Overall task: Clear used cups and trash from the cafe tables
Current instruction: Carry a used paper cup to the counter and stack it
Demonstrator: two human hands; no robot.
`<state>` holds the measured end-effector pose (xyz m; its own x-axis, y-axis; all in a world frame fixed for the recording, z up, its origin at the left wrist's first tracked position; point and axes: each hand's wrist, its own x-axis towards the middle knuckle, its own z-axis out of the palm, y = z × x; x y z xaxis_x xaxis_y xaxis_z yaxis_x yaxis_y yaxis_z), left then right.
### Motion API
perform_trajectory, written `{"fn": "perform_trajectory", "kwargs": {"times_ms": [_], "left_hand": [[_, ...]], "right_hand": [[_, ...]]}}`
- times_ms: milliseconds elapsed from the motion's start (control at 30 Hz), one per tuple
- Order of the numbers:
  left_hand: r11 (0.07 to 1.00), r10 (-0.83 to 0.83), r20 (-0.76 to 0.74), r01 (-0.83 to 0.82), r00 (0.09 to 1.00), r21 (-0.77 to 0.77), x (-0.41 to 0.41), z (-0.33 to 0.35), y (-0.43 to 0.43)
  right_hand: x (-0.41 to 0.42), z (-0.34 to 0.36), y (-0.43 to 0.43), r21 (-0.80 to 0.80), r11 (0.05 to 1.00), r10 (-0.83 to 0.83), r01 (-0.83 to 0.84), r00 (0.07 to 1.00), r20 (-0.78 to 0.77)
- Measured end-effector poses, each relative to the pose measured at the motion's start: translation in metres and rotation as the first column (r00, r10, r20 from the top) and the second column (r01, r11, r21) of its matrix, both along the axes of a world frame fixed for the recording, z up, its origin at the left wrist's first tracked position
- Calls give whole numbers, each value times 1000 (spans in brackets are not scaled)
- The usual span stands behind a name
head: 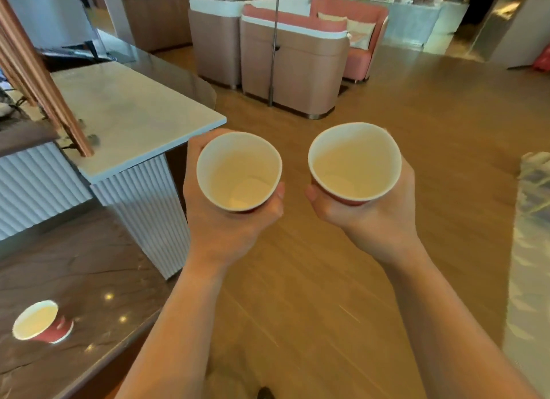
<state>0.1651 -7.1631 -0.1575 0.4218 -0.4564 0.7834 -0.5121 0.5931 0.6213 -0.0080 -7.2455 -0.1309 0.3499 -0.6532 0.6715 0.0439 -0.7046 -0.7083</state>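
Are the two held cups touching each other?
Apart. The head view shows a strip of floor between the left cup and the right cup.

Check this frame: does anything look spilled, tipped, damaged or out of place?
Nothing looks spilled or damaged. The left hand grips one white-lined red paper cup, the right hand a second red paper cup; both upright, apparently empty. A third red paper cup sits uncollected on the glossy dark brown table; its lean may be lens distortion.
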Motion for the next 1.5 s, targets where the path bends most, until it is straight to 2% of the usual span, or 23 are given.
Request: {"fn": "perform_trajectory", "kwargs": {"times_ms": [267, 633, 833, 1033, 1300, 1500], "left_hand": [[999, 16, 21, -17, 1000, 41, 41, 5, -136], [973, 212, 78, -218, 974, 82, 99, 0, -367], [938, 325, 67, -331, 943, 101, 123, 24, -494], [919, 359, 56, -363, 932, 151, 164, 9, -585], [903, 413, -5, -409, 911, 132, 272, -22, -704], [878, 476, -8, -475, 879, 62, 389, 2, -801]], "right_hand": [[51, -8, -141, 8, 997, 81, -82, 995, 61], [127, -21, -399, 5, 966, 254, -258, 954, 160], [161, 2, -539, 10, 933, 355, -361, 922, 152], [210, -10, -637, 52, 913, 394, -404, 909, 139], [332, -26, -766, 32, 887, 457, -461, 885, 83], [442, -4, -862, 44, 869, 490, -493, 870, 65]]}}
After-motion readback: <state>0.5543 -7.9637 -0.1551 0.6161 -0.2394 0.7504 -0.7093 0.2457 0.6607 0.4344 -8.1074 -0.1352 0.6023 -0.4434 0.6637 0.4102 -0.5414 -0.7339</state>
